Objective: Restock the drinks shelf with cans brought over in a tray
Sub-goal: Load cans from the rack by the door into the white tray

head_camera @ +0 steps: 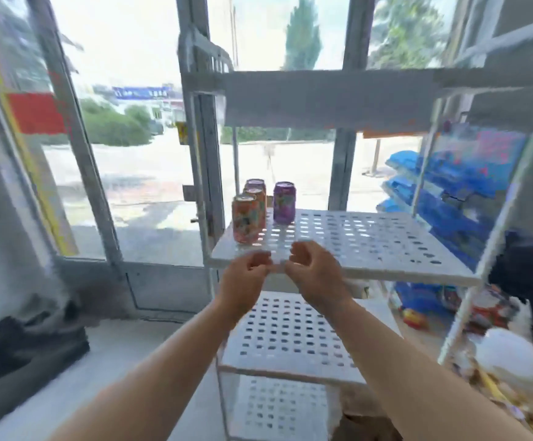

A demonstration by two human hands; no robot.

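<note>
A white perforated shelf of a metal rack stands in front of me. On its left part stand an orange can at the front, a second orange can behind it, a purple can at the back, and another purple can to their right. My left hand and my right hand hover side by side at the shelf's front edge. Both have curled fingers and hold nothing. No tray is in view.
A lower perforated shelf and a top shelf belong to the same rack. Glass doors are behind and to the left. Blue packs fill a rack at right. A dark bag lies on the floor at left.
</note>
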